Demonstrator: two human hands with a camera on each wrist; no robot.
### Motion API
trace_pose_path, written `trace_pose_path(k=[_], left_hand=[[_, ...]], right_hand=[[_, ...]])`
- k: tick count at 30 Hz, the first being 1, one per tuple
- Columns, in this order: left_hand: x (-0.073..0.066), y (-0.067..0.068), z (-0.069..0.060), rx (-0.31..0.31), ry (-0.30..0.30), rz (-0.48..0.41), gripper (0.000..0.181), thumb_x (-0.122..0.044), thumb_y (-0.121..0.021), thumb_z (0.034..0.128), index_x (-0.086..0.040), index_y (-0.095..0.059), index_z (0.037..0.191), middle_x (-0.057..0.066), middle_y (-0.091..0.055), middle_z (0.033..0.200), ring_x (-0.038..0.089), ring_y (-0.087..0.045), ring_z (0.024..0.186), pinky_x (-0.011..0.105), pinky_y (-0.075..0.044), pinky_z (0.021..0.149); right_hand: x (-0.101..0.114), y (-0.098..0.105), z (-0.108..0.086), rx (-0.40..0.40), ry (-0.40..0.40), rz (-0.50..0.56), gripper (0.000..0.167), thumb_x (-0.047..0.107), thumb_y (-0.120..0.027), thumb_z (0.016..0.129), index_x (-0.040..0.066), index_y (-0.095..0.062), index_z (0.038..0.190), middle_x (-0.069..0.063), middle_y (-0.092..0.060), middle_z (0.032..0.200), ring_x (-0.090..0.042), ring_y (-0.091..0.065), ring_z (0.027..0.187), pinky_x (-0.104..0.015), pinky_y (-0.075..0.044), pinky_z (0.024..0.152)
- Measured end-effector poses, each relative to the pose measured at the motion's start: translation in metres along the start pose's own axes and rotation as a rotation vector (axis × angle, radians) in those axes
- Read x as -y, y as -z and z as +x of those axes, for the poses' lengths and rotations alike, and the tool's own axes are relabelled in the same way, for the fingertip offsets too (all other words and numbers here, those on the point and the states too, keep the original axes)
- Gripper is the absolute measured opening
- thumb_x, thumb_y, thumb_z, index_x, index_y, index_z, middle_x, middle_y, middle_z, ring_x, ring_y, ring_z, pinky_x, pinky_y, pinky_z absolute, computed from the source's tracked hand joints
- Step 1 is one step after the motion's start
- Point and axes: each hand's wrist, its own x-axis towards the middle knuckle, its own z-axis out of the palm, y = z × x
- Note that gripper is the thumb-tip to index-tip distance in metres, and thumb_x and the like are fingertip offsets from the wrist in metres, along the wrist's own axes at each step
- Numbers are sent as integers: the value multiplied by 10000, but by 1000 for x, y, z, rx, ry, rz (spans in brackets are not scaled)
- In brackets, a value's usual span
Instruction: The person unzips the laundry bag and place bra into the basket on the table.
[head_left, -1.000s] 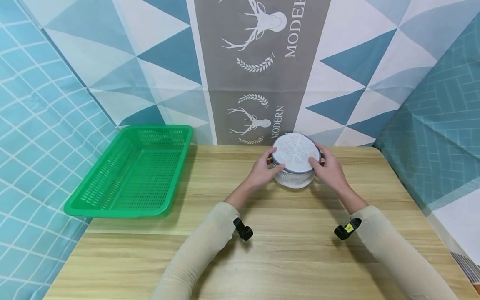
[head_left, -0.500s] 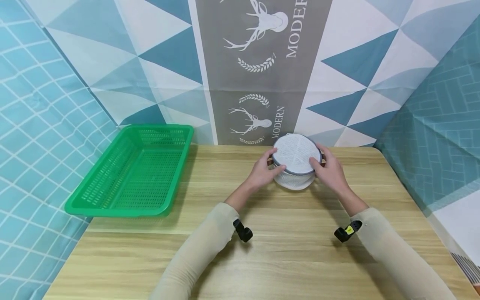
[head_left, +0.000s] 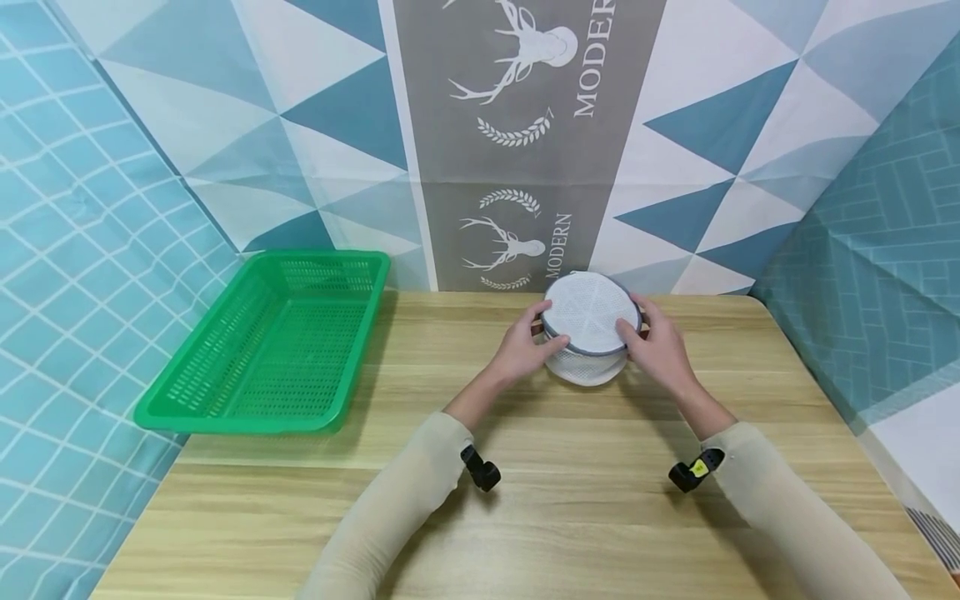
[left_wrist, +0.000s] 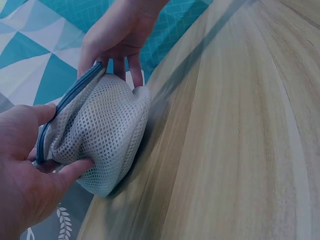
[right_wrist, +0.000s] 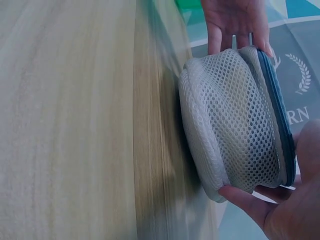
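A round white mesh laundry bag (head_left: 588, 312) with a blue-grey zipper rim is at the back of the wooden table. Its soft mesh side (left_wrist: 107, 125) bulges below the rim, and its lower edge meets or nearly meets the tabletop. My left hand (head_left: 522, 343) grips the bag from the left, thumb on the near side and fingers around the rim. On the opposite side my right hand (head_left: 660, 343) holds it the same way, thumb (right_wrist: 245, 202) against the mesh. Whether anything is inside the bag cannot be told.
A green plastic basket (head_left: 345, 367) with perforated walls stands at the table's left. Patterned cloth (head_left: 517, 150) hangs right behind the table's back edge. The wooden tabletop (head_left: 570, 517) stretches in front of the bag.
The bag, still between both hands, has shifted slightly down toward the near side in the head view. The head view itself has moved a little. Both holds look the same.
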Motion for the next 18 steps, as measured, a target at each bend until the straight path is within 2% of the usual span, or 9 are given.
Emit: trace_pose_path(k=[11, 18], left_hand=[[2, 5, -7, -1, -13, 34, 793, -172, -770, 1067, -88, -363, 1743, 238, -409, 1791, 493, -501, 1616, 535, -507, 1299], [2, 9, -12, 0, -9, 25, 794, -183, -775, 1066, -102, -370, 1744, 226, -412, 1794, 480, -500, 1621, 539, -505, 1301]], right_hand=[[2, -5, -5, 17, 0, 5, 720, 320, -567, 1163, 68, -289, 1778, -384, -536, 1634, -467, -718, 1229, -131, -606, 714], [4, -7, -8, 22, 8, -2, 708, 296, -572, 1165, 66, -296, 1774, -375, -539, 1627, -464, -715, 1227, -135, -613, 725]])
